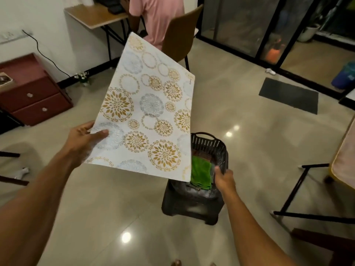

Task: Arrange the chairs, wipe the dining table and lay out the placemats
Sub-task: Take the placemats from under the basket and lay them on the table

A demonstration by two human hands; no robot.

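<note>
A white placemat (148, 110) printed with gold and grey flower circles is held up in the air, tilted away from me. My left hand (84, 141) pinches its near left corner, thumb on top. Below its right edge a dark perforated basket (213, 148) sits on a black stool (192, 206), with a green cloth (200, 173) inside it. My right hand (223, 178) grips the basket's near right rim. A brown chair (180, 35) stands behind the placemat. The dining table's edge (343, 160) shows at the far right on black legs.
A person in a pink shirt (155, 14) sits at a wooden wall desk (96, 16). A maroon drawer unit (32, 91) stands left. A dark doormat (290, 95) lies by glass doors at the right. Black chair legs (11, 167) reach in from the left edge.
</note>
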